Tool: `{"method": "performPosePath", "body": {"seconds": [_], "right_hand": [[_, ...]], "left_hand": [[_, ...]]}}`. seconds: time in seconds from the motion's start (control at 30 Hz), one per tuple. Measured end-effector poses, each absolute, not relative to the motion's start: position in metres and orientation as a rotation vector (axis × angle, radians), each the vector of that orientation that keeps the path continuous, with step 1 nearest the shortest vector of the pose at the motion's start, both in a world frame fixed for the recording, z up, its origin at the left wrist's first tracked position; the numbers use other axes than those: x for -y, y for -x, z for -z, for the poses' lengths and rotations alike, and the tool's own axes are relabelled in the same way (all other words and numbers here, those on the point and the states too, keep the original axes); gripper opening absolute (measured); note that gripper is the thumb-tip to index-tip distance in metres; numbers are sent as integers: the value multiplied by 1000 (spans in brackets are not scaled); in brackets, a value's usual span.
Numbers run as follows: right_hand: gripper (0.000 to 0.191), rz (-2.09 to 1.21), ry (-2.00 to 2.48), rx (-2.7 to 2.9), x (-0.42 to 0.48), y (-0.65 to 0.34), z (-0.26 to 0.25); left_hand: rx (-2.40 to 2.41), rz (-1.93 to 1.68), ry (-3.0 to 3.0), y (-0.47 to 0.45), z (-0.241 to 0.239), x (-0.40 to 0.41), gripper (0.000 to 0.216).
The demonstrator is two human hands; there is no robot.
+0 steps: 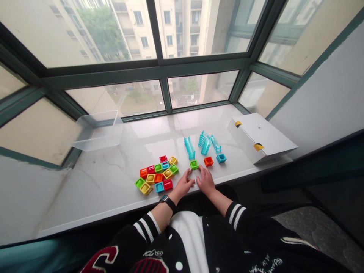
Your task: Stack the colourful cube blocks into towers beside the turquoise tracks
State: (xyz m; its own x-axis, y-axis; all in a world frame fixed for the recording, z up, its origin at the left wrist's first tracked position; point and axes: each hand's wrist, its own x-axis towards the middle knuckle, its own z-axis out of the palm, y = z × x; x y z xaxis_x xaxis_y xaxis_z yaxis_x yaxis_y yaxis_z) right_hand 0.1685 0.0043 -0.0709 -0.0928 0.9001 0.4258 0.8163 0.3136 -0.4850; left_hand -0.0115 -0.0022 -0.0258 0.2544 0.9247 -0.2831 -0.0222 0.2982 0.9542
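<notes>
Head view: right hand (206, 182) near green block (194, 164); box mark (259, 127) illegible.

Left fingers (187, 173), right fingers (202, 171), loosely bent, forearms (221, 201) angled inward

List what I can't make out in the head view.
Head view:
Whether the right grip touches the green square plastic block: detail too small to tell.
Inside the white rectangular box: hidden by its top and sides.
Black wristwatch screen: too small to read.
Lower black fabric jacket: cut off by bottom edge.
</notes>
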Motion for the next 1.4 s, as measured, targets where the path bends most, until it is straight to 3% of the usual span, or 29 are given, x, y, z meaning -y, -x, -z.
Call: {"method": "performPosePath", "body": {"seconds": [1.2,1.4], "right_hand": [[67,-207,1487,1886,-2,-169,66],[53,-294,1416,1764,0,-177,63]], "left_hand": [[-1070,-881,-958,10,24,3,100],[-1093,-820,-1032,23,8,15,88]]}}
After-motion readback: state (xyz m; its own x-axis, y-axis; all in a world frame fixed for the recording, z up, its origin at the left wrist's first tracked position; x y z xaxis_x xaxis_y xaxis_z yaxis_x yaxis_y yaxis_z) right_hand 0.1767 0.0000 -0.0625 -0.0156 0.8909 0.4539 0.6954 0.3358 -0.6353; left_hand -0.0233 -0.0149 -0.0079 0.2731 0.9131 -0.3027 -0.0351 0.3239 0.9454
